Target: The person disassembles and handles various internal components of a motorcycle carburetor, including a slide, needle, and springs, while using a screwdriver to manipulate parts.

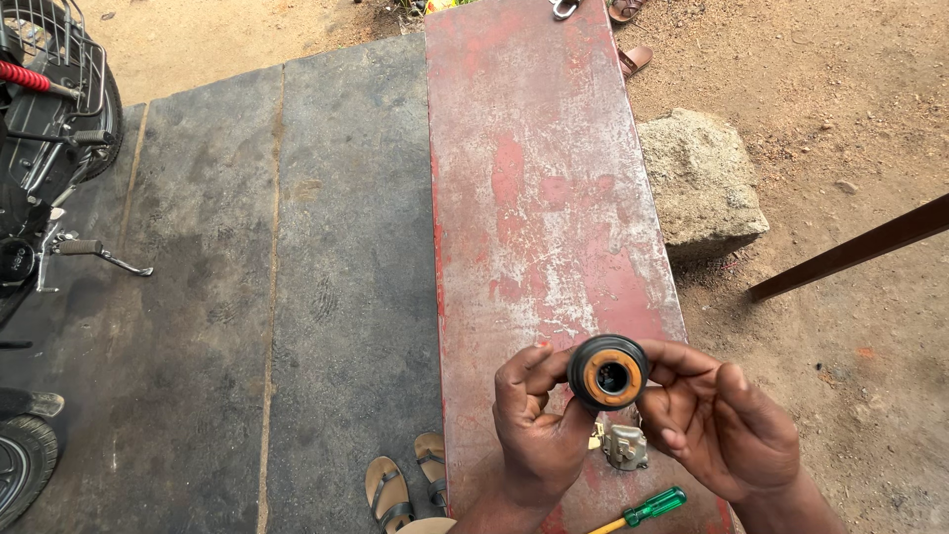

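A round black part with an orange-brown inner ring and a central hole (608, 372) is held up over a worn red bench (539, 198). My left hand (534, 425) grips its left side with thumb and fingers. My right hand (717, 420) grips its right side. Below the hands, on the bench, lies a small grey metal part (625, 447). A screwdriver with a green handle (647, 508) lies at the bench's near end.
A motorcycle (44, 168) stands at the left on dark slabs (277, 297). A large stone (700, 178) sits right of the bench, with a brown bar (850, 249) beyond it. Sandalled feet (405, 485) show below, more sandals (633, 40) at the top.
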